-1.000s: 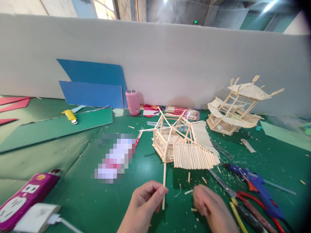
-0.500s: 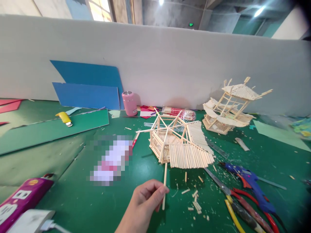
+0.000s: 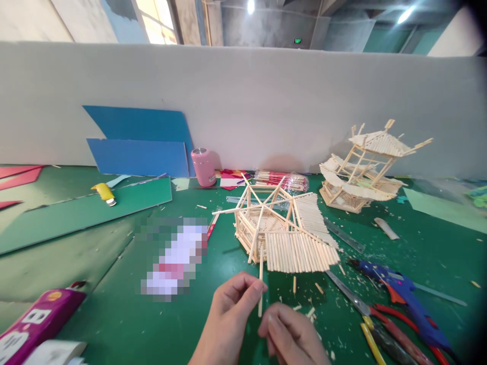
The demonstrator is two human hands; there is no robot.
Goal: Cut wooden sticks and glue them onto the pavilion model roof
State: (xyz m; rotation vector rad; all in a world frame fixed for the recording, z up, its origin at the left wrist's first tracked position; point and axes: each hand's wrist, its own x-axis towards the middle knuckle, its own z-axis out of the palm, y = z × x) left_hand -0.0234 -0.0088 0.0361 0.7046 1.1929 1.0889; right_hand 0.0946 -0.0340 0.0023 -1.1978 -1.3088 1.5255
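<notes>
My left hand [image 3: 236, 314] pinches a thin wooden stick [image 3: 261, 271] between thumb and forefinger. The stick stands nearly upright in view, its top end by the base of a stick-built pavilion model [image 3: 262, 220]. Slatted panels [image 3: 300, 251] cover part of that model's right side; bare sticks cross over the rest. Just below and right of the stick's lower end is my right hand [image 3: 292, 334], its fingers curled together. What the right fingers hold, if anything, is hidden.
Right of the model lie a blue glue gun [image 3: 403, 294], scissors [image 3: 353, 294] and pliers with yellow handles [image 3: 380, 334]. A two-tiered stick pavilion [image 3: 361, 172] stands behind. Yellow cutter [image 3: 103, 192], pink bottle [image 3: 203, 167] and purple power strip [image 3: 45, 314] are leftward. Stick scraps litter the green table.
My right hand has come into view from below, close to the stick's lower end. My left hand and its stick have shifted slightly up. The view has tilted a little.
</notes>
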